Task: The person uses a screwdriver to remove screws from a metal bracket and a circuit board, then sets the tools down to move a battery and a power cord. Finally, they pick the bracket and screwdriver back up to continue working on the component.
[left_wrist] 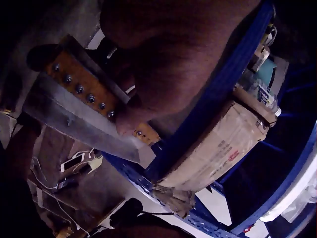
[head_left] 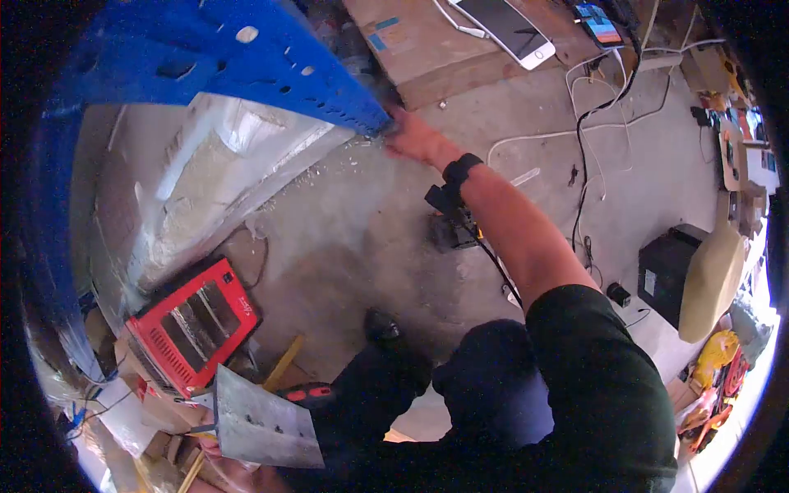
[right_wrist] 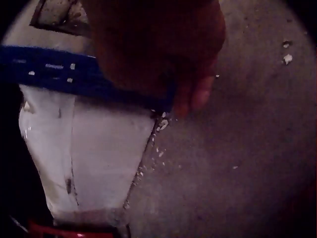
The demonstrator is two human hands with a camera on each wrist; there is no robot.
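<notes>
My left hand grips a wide steel scraper, its thumb lying against the orange-brown wooden strip with several screws. In the head view the flat grey blade of the scraper covers most of that hand. My right hand reaches forward to the floor and holds the lower end of a blue perforated metal post. Seen from the right wrist, the fingers bend down round the end of the post. White crumbs lie just below the fingertips.
A white plastic-wrapped block stands beside the post. Nearer is a red heater. A phone lies on a cardboard box, and cables trail over the floor. A black box stands at right.
</notes>
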